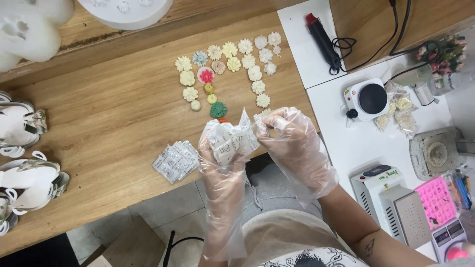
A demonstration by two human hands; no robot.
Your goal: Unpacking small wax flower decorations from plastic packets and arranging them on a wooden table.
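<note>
Left hand (pixel 221 153) half-hiding crumpled sachets (pixel 231 141)

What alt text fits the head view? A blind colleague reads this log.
Two hands in clear plastic gloves, left hand and right hand, hold a small white printed sachet over a wooden table. Small flower-shaped pieces lie in rows beyond; a pile of sachets sits beside the left hand.

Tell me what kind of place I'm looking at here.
Likely a small craft workshop for moulded flower pieces. On the wooden table lie rows of small moulded flowers; the white side table holds a small electric hotplate and a pink silicone mould. The gloved left hand and right hand hold small white sachets.
</note>
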